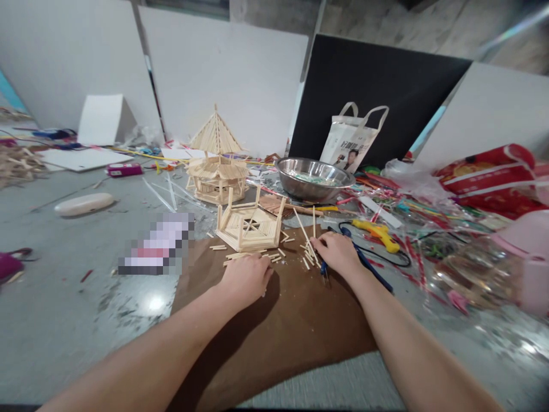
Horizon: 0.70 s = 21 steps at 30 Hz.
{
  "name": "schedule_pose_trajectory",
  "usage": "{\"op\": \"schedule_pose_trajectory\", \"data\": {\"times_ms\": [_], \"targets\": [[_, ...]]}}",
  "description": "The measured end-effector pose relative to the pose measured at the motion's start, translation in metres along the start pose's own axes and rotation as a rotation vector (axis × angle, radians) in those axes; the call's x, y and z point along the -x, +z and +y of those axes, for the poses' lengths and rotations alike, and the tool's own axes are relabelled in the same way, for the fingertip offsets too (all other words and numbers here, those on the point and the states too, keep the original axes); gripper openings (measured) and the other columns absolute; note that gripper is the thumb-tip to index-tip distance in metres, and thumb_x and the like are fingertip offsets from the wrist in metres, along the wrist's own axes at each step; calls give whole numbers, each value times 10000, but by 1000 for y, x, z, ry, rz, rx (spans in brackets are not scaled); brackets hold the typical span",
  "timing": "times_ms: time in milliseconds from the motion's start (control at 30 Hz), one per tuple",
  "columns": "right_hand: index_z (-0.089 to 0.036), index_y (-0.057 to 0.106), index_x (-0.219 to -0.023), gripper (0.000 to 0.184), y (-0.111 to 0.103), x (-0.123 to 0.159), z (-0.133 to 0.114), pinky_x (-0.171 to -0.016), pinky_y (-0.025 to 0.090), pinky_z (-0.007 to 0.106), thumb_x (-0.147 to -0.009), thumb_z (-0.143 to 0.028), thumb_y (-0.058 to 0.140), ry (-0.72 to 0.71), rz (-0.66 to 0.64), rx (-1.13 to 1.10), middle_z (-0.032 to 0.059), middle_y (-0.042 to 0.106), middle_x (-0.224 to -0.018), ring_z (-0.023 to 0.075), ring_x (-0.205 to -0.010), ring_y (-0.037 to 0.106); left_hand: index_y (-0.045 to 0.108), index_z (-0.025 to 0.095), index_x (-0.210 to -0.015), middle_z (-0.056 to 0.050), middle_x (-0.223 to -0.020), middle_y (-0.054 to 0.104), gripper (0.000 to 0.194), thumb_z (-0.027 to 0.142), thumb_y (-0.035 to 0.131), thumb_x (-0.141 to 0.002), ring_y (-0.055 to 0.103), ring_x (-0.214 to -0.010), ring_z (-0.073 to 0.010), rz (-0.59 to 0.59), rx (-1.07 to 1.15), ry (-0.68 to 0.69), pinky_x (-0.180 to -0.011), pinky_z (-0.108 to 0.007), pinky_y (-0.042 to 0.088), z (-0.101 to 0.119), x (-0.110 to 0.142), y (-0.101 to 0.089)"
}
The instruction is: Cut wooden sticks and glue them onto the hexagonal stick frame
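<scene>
My left hand (246,278) is closed low over the brown sheet (295,326), beside short wooden sticks (274,257). Its fingertips are hidden, so what it grips cannot be made out. To the right, my right hand (338,250) pinches at thin wooden sticks (303,226) that rise from its fingertips; short cut pieces lie beside them. Blue-handled pliers (373,268) lie partly under that hand and wrist. Just beyond my hands sits a hexagonal stick base (249,226) with upright posts. Behind it stands a stick pavilion (217,166) with a pointed roof.
A steel bowl (315,178) stands at the back, before a white bag (349,140). A yellow glue gun (380,233) with a dark cord, a pink-lidded container (525,257) and plastic scraps crowd the right. At left lie a blurred-out phone (158,243) and a white oval case (84,204).
</scene>
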State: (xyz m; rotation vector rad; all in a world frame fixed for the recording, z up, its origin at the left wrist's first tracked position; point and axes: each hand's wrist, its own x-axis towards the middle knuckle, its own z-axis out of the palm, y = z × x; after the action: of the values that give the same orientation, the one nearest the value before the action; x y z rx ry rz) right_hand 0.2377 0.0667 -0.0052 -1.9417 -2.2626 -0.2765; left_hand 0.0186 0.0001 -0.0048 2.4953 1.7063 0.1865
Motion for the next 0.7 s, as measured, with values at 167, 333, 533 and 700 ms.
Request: {"op": "schedule_pose_trajectory", "data": {"times_ms": [167,333,533,700], "targets": [[-198,588,-585,341,-4,3,-12,-628,326,301,-679,-486,432,46,-84,-38,44,611,-729,199,-731,543,539,199,-795,-69,-815,589,312,357,270,-791,562,-759,-234,33,-25,8,-592,-347,429,1,0,2],[-200,585,-600,236,-4,5,-15,-628,318,287,-667,-391,463,110,-118,-84,34,607,-771,184,-745,538,533,197,-784,-65,-799,593,302,357,277,-787,566,-745,-239,50,-16,15,-575,-348,431,1,0,2],[-198,566,-586,217,0,2,-11,-670,315,311,-690,-335,433,114,-37,-107,22,611,-714,182,-728,543,541,198,-792,-62,-789,600,284,343,298,-783,566,-733,-227,57,5,3,-569,-325,420,1,0,2],[-193,562,-636,199,-5,3,-6,-649,334,310,-705,-329,434,199,156,-152,34,614,-661,186,-665,554,557,201,-808,-53,-802,600,269,319,317,-785,560,-740,-197,91,86,-3,-572,-274,396,2,0,1]]}}
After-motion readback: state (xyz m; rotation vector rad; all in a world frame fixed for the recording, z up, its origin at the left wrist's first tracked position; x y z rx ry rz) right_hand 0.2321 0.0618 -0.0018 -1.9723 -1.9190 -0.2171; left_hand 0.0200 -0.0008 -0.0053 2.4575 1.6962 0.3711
